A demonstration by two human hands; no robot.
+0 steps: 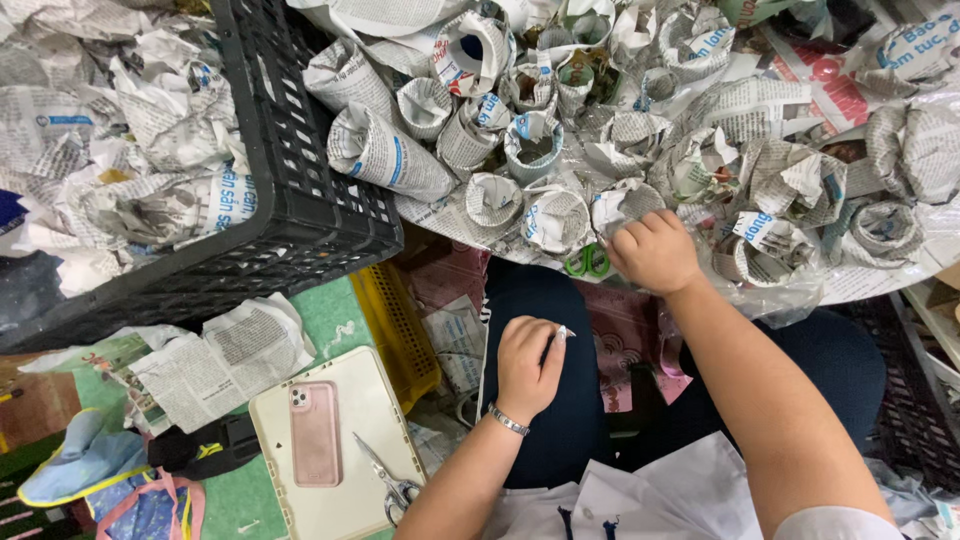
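My right hand [655,250] rests at the table's near edge, fingers curled on a newspaper-wrapped roll [622,208]. My left hand [528,362] hovers over my lap, pinching a small white object [563,333] between thumb and fingers; a metal bracelet circles that wrist. Many rolled newspaper cups [533,146] crowd the table [870,285] beyond both hands. Green-handled scissors [587,262] lie at the table edge, just left of my right hand.
A black plastic crate [290,190] full of crumpled newspaper stands at the left. On the floor lie a cream tray [340,500] bearing a pink phone [316,432] and metal scissors [388,480], loose newspaper sheets [220,360] and a yellow basket [398,330].
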